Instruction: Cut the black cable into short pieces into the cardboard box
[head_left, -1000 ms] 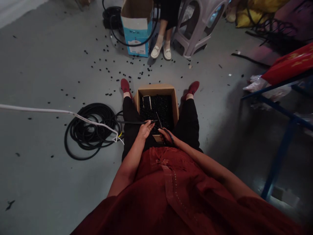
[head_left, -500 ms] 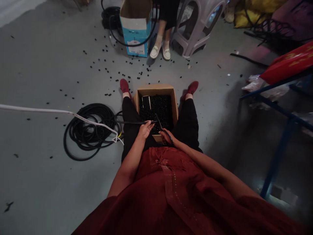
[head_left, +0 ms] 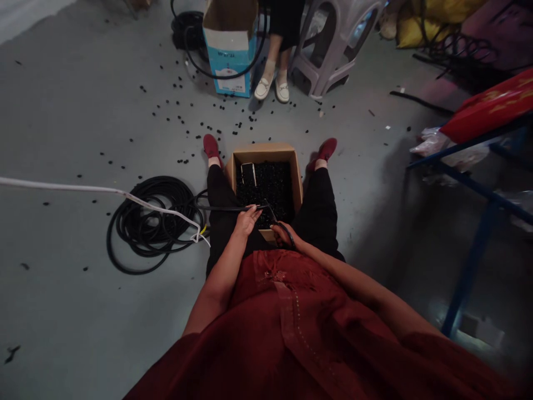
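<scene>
I sit with a cardboard box [head_left: 296,176] between my legs, filled with small black cut pieces. A phone [head_left: 249,173] lies on the pieces at the box's far left. My left hand [head_left: 246,219] pinches the end of a black hose [head_left: 220,209] that runs left to a coil [head_left: 154,222] on the floor. My right hand [head_left: 283,234] grips black-handled scissors [head_left: 275,215], whose blades meet the hose end over the box.
Black pieces litter the grey floor ahead. A white cord [head_left: 100,191] crosses the coil from the left. Another person's feet in white shoes [head_left: 272,89] stand by a blue-and-white carton [head_left: 231,61] and a plastic stool [head_left: 333,50]. A blue metal frame [head_left: 478,222] stands at right.
The scissor blades have swung left and closed in on the hose end. My hands and the hose have barely shifted.
</scene>
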`<move>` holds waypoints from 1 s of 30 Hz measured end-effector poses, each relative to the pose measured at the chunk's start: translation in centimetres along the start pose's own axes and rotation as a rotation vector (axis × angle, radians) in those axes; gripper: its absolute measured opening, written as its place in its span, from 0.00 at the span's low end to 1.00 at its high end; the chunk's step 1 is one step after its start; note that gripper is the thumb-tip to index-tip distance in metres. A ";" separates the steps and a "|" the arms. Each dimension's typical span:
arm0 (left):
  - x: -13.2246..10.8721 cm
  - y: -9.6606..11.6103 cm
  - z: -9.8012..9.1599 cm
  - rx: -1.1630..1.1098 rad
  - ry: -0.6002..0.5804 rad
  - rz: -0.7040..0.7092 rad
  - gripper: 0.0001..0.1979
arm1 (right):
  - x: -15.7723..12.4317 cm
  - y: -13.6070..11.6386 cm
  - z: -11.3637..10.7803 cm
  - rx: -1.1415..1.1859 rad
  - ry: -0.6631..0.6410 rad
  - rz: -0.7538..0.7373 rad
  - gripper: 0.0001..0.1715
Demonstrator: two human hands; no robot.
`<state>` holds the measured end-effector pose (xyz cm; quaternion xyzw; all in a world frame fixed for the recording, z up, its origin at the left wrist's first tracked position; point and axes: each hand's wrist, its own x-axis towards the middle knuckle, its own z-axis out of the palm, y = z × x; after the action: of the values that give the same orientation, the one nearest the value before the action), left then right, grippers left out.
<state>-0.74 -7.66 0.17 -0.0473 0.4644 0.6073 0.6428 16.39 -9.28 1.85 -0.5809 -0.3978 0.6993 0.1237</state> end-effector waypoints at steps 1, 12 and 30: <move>0.0 0.0 0.0 -0.004 0.001 0.004 0.05 | -0.2 0.0 -0.2 0.007 -0.001 -0.008 0.15; 0.2 0.5 0.1 -0.087 0.025 0.027 0.07 | -2.0 0.2 -1.9 0.106 -0.080 0.109 0.25; 0.1 0.4 0.3 -0.042 0.019 0.022 0.06 | -2.1 -3.3 0.3 -0.001 -0.100 0.063 0.20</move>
<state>-0.90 -7.32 0.47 -0.0612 0.4580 0.6236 0.6306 15.79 -8.63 5.65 -0.5576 -0.3854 0.7307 0.0814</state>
